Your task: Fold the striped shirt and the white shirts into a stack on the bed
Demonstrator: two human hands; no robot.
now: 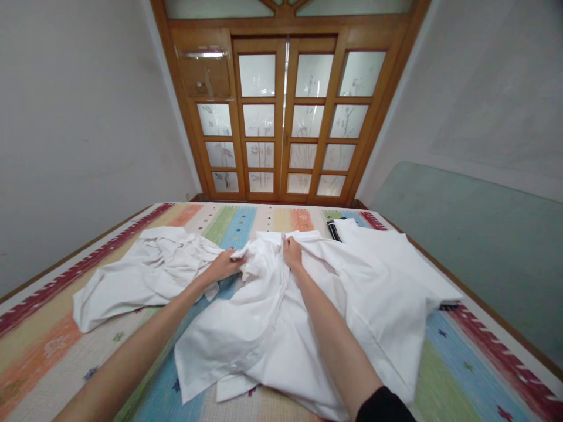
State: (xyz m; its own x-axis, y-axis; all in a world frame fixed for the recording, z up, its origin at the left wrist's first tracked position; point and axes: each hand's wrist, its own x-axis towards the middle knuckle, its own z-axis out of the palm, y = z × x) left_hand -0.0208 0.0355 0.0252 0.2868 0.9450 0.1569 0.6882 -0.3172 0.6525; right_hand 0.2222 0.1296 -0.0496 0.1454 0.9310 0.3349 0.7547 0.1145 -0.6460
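Note:
A white shirt (272, 328) lies spread and rumpled in front of me, its collar end pointing away. My left hand (226, 265) grips a bunched fold on the shirt's left side, fingers wrapped round the cloth. At the top near the collar, my right hand (291, 252) is closed on the shirt's edge, with the fingertips partly hidden. Left of the shirt lies another crumpled white garment (149, 275), close to my left hand but not held. On the right sits a stack of folded white clothes (391, 258), partly overlapped by the shirt's right side.
A striped, colourful cover (44, 351) lies under the clothes. Dark striped cloth (333, 230) shows at the stack's edge. Beyond stand wooden doors (281, 117) with frosted panes. A pale green board (475, 246) leans along the right wall, and a grey wall (79, 117) rises on the left.

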